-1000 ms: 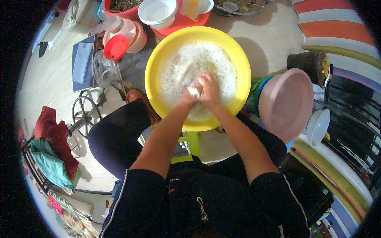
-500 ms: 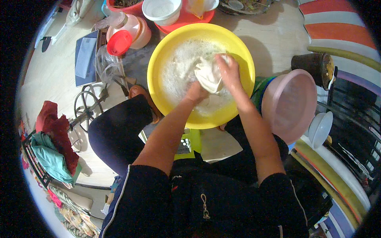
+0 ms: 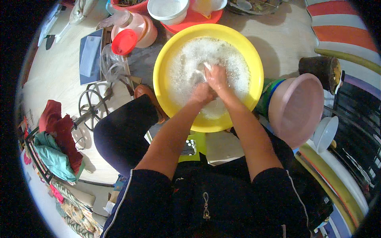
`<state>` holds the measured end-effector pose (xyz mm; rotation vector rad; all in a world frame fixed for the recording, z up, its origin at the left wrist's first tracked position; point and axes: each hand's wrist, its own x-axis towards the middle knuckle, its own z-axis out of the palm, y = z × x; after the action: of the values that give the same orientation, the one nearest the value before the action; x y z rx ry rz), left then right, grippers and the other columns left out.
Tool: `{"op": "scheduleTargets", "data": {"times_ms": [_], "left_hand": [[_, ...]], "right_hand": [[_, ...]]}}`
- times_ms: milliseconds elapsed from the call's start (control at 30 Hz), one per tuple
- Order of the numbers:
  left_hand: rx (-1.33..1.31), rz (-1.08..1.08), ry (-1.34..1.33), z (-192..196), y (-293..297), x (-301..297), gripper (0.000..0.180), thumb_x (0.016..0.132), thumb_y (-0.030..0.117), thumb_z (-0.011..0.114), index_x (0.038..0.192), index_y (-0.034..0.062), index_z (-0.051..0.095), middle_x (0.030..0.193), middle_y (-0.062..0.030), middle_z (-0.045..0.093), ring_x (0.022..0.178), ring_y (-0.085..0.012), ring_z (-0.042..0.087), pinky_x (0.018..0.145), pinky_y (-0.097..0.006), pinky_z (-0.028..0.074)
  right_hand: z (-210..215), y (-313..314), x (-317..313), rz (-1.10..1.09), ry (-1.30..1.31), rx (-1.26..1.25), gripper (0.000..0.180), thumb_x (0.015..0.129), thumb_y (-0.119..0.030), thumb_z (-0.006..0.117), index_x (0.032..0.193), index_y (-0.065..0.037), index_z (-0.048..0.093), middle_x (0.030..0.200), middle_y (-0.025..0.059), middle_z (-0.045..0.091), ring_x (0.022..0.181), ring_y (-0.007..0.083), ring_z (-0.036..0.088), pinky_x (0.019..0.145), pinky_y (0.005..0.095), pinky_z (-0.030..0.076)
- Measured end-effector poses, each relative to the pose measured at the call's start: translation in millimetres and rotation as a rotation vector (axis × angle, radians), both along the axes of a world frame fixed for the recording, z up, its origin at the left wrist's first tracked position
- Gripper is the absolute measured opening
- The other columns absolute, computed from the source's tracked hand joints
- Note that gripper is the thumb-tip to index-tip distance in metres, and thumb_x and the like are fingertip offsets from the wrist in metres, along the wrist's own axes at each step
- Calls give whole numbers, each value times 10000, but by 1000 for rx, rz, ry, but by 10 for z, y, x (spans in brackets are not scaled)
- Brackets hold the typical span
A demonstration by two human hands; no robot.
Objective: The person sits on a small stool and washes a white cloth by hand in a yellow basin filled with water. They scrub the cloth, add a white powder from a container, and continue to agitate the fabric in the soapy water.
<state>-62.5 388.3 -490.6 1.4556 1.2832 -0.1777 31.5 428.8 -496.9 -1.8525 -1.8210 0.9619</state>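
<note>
A wide yellow basin (image 3: 160, 73) full of foamy water stands between my knees. Both my hands are down in the suds near its middle, close together. My right hand (image 3: 216, 77) is closed on a wet white cloth (image 3: 207, 67), of which only a small part shows above the foam. Just nearer and to the left, my left hand (image 3: 202, 93) is curled at the same cloth, its fingertips sunk in the suds. White foam (image 3: 234, 63) spreads around both hands.
A pink basin (image 3: 295, 111) leans at the right, beside a small pale bowl (image 3: 325, 134). White tubs (image 3: 168, 11) and a red-lidded jar (image 3: 124, 42) stand beyond the basin. At the left are a spoked wheel (image 3: 92, 107) and red and green cloths (image 3: 55, 160) on a rack.
The white cloth has gone from above the water mostly down into the suds. My right hand has come down and left, closer to my left hand. The whole view has shifted slightly.
</note>
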Motion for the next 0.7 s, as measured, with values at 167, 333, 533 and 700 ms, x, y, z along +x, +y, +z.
{"op": "scheduleTargets", "data": {"times_ms": [167,333,533,700], "left_hand": [[323,262,-49,-157,-134,32,622,635,229,677,1144,-21,420,860,-269,597,825,-418,578,755,-456,463],[348,316,-104,-284,-210,-72,598,669,182,658,1188,21,408,831,-219,623,803,-362,613,743,-424,482],[313,285,-341,-454,-252,-26,395,746,188,588,1120,81,520,1040,-158,594,986,-316,556,850,-376,434],[282,180,-201,-407,-166,-68,362,709,239,607,1032,80,576,1020,-183,594,941,-345,563,805,-404,449]], "right_hand": [[-391,534,160,383,-430,-20,221,796,-215,564,771,-4,622,747,217,610,654,306,607,586,391,488],[171,386,516,-476,838,-669,276,835,-264,567,952,-18,607,794,83,629,682,166,608,609,290,493],[562,-530,491,194,-26,168,295,751,-184,652,1019,-82,585,1250,168,439,1159,315,421,989,385,301],[278,-490,155,41,-155,-94,501,784,-96,552,1251,-151,380,1316,207,354,1195,410,342,962,457,311]]}}
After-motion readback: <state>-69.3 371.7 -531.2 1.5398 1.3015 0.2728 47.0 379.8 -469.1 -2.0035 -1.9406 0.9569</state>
